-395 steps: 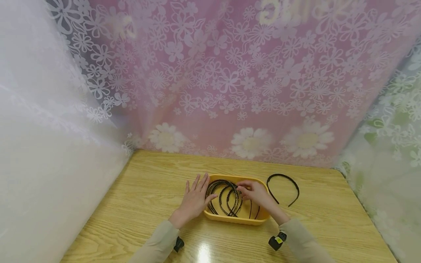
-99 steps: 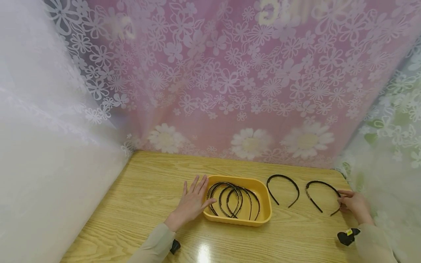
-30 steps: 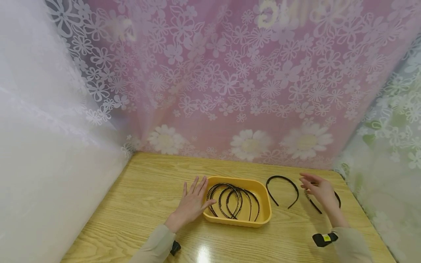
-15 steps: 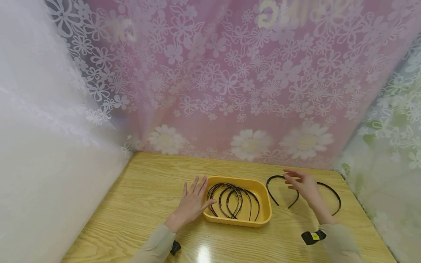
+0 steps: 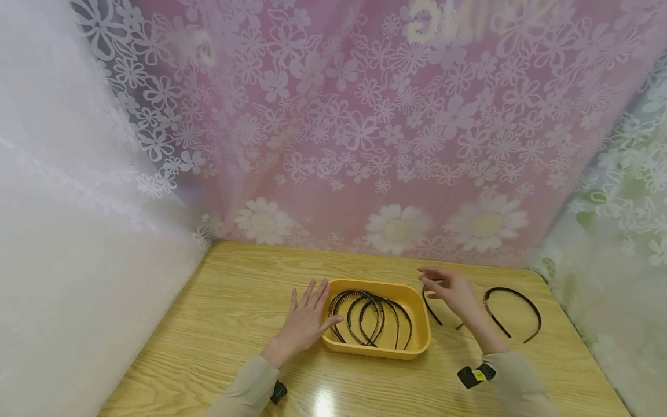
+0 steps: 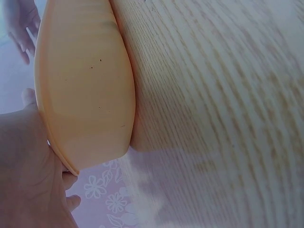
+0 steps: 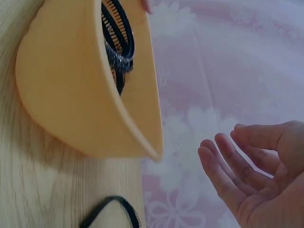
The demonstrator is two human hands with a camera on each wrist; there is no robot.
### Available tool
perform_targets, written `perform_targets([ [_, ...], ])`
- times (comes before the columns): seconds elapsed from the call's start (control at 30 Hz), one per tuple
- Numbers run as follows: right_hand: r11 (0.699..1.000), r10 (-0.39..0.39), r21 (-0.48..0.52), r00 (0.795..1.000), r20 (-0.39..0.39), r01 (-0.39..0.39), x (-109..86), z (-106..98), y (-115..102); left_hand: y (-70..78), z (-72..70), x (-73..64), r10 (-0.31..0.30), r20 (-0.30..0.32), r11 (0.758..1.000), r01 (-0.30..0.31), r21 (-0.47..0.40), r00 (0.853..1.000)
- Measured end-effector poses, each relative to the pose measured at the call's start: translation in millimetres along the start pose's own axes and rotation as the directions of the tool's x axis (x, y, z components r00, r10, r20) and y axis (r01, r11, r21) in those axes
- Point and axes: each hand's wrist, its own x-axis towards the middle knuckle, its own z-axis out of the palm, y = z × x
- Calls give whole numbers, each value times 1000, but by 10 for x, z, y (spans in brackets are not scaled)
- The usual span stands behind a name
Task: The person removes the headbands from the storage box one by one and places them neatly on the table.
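Observation:
My left hand [image 5: 301, 327] rests with straight, spread fingers on the left end of a yellow plastic bin [image 5: 372, 351]; in the left wrist view the palm lies along its rim. Several black toothed headbands [image 5: 410, 324] overlap inside the bin. My right hand [image 5: 452, 292] is in the air just right of the bin with relaxed fingers and nothing in them. In the head view it partly hides one black headband [image 5: 432, 314] on the table. The right wrist view shows the same hand [image 7: 251, 166] beyond the bin's end wall.
A second headband [image 5: 539, 315], with a patterned stretch on its left side, lies farther right on the wooden table [image 5: 250, 272]. A pink flowered curtain [image 5: 333, 174] hangs at the back, with pale sheets [image 5: 104, 231] at both sides.
Over ten seconds, the right hand went from inside the bin to laying the patterned headband at far right, then let go and moved left back toward the bin. The left hand stayed put.

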Motion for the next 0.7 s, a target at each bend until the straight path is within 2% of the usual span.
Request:
perform_targets([
  [0.3,998,-23,67,998,67,19,0,255,-166,9,-18,1,1,5,1000,-1,-5,1000],
  [0.47,996,-38,85,994,101,29,17,396,-181,10,-24,-1,1,9,1000,-1,-4,1000],
  [0.7,998,-19,65,992,125,11,24,592,-165,12,-21,-6,-5,14,1000,5,2,1000],
])
